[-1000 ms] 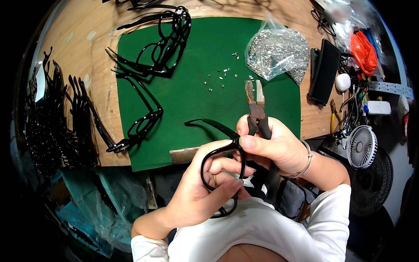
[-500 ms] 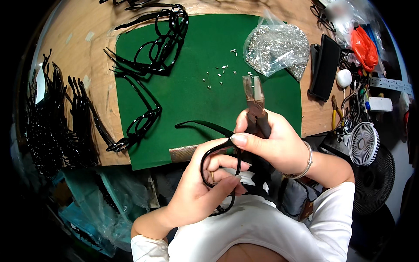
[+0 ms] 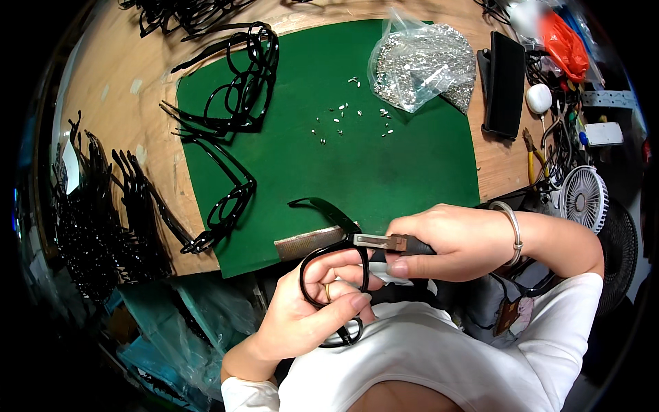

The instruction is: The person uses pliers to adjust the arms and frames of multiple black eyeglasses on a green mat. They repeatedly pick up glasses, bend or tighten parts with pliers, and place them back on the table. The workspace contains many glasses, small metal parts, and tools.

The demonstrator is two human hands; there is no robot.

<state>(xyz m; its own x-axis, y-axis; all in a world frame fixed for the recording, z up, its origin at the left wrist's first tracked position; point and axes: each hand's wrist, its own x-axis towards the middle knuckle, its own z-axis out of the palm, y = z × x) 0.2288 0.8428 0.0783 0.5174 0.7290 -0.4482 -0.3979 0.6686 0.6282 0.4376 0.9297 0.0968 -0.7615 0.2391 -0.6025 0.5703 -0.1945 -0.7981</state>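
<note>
My left hand (image 3: 292,323) is closed around a black eyeglass frame (image 3: 303,280), its fingers passing through one rim. One temple (image 3: 328,208) of the frame sticks out toward the green mat. In my right hand (image 3: 453,240) is a pair of pliers (image 3: 398,243), held sideways by dark handles. The plier jaws meet the frame at the corner where rim and temple join. Whether they pinch it is too small to tell. The second rim (image 3: 351,332) hangs below my left fingers, against the white shirt.
On the green mat (image 3: 309,165) lie several small silvery pieces (image 3: 338,121), a clear bag (image 3: 419,65) of the same, and black eyeglass frames (image 3: 240,103). A pile of black frames (image 3: 103,226) stands at left. A black case (image 3: 503,86), yellow-handled cutters (image 3: 532,161) and white fan (image 3: 583,199) are at right.
The pliers have turned from pointing away to pointing left, and their jaws have come to the frame's corner. My right hand has left the frame and moved nearer me. The view has shifted slightly.
</note>
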